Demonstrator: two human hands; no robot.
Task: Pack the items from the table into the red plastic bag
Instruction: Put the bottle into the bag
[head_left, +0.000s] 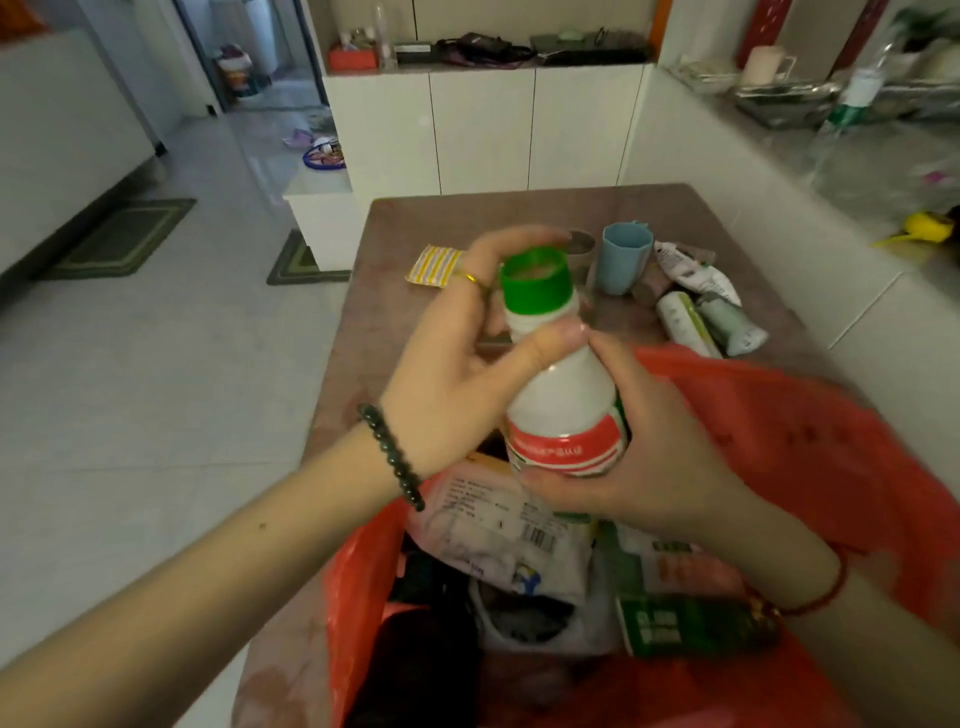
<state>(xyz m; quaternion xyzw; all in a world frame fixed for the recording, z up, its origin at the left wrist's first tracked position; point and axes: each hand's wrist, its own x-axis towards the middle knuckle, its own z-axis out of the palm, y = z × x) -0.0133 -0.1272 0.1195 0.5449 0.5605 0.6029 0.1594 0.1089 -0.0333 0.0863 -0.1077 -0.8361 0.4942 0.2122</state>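
I hold a white bottle (563, 395) with a green cap and a red label upright above the open red plastic bag (810, 431). My left hand (457, 358) grips its neck just under the cap. Its lower body rests in my right hand (654, 457), which cups it from the right. Inside the bag lie a white labelled packet (498, 530), a green box (691, 623) and dark items. On the table (415, 218) behind remain a blue cup (626, 260), a brown cup (581, 248), a yellow striped packet (435, 265) and several tubes (701, 306).
White cabinets (483, 130) stand behind the table. To the right runs a counter (857, 156) with dishes and a bottle. Tiled floor with mats (124, 236) lies to the left.
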